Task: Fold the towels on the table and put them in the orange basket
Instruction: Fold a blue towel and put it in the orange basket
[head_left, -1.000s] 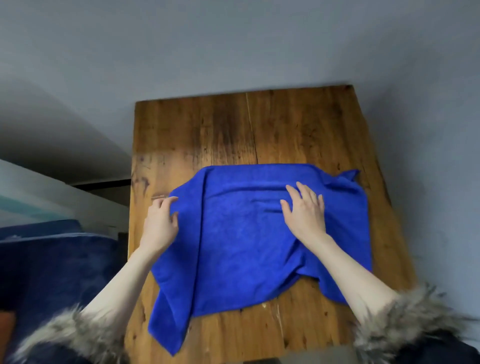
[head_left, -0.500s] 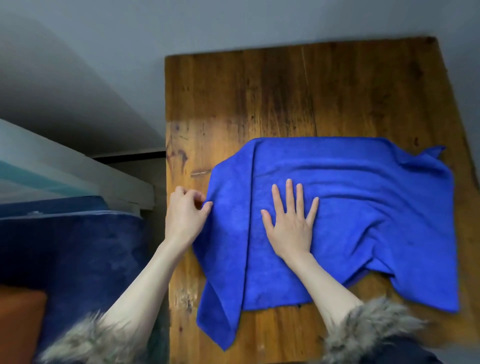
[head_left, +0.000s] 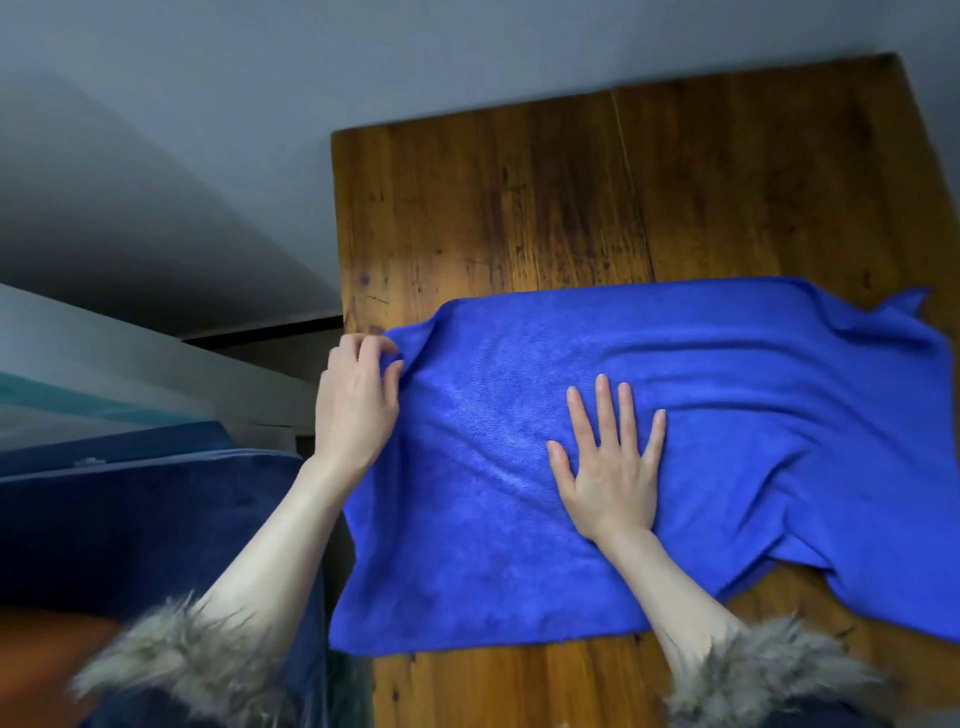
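Surface: wooden table (head_left: 597, 208) under a grey wall, seen from the head camera.
Towel: blue towel (head_left: 753, 415) lies spread and rumpled across the table, under and between both hands, its left edge hanging past the table's left side.
Left hand: left hand (head_left: 358, 400) pinches the towel's far left corner between curled fingers and thumb.
Right hand: right hand (head_left: 610, 467) presses flat on the towel's middle, fingers straight and spread.
Sleeves: fur-trimmed cuffs (head_left: 769, 675) at both forearms.
Beside left arm: dark blue upholstery (head_left: 130, 530).
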